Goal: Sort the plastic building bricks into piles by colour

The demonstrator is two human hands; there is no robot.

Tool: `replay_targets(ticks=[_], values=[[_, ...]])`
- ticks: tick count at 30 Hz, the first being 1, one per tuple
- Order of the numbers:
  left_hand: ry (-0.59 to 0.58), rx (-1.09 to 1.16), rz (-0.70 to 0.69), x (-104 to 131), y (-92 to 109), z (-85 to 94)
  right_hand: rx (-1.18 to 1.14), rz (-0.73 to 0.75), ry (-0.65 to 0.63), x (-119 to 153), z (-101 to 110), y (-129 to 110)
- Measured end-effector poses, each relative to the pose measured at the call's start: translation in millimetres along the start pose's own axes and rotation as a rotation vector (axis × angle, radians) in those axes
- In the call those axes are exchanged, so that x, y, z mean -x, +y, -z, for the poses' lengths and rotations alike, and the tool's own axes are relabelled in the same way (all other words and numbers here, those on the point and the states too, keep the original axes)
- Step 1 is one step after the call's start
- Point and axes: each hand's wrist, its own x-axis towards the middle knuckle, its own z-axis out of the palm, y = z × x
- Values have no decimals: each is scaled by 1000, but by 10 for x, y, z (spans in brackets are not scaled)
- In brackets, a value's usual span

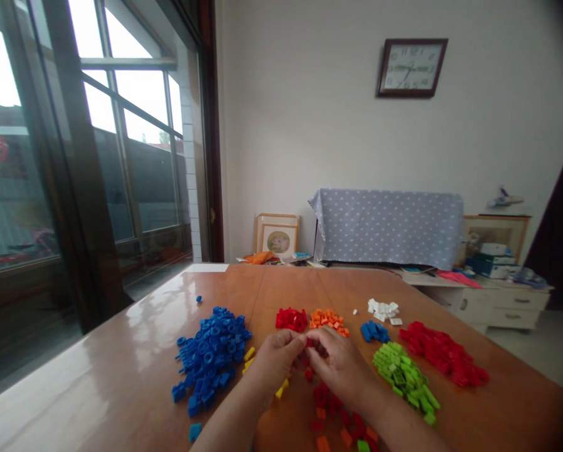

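My left hand and my right hand meet over the middle of the table, fingers pinched together around a small red piece. Both hands seem to hold this piece; its shape is mostly covered by the fingertips. Beneath and in front of them lie loose red pieces with some orange ones mixed in. Yellow pieces show beside my left hand, partly hidden by it. Just beyond the fingers sit a red pile and an orange pile.
A large blue pile lies on the left of the wooden table. On the right are a small blue pile, white pieces, a green pile and a long red pile. A cloth-covered object stands behind.
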Motion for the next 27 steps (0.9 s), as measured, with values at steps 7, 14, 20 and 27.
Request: replay_targets(ticks=[7, 14, 20, 27], values=[[12, 45, -5, 33, 32, 9, 13, 29, 3, 6, 2, -16], [-69, 334, 47, 66, 87, 15, -57, 81, 47, 9, 21, -50], [-197, 590, 82, 160, 207, -35, -132, 119, 109, 37, 50, -96], [-268, 774, 132, 227, 229, -70, -281, 98, 104, 58, 36, -194]])
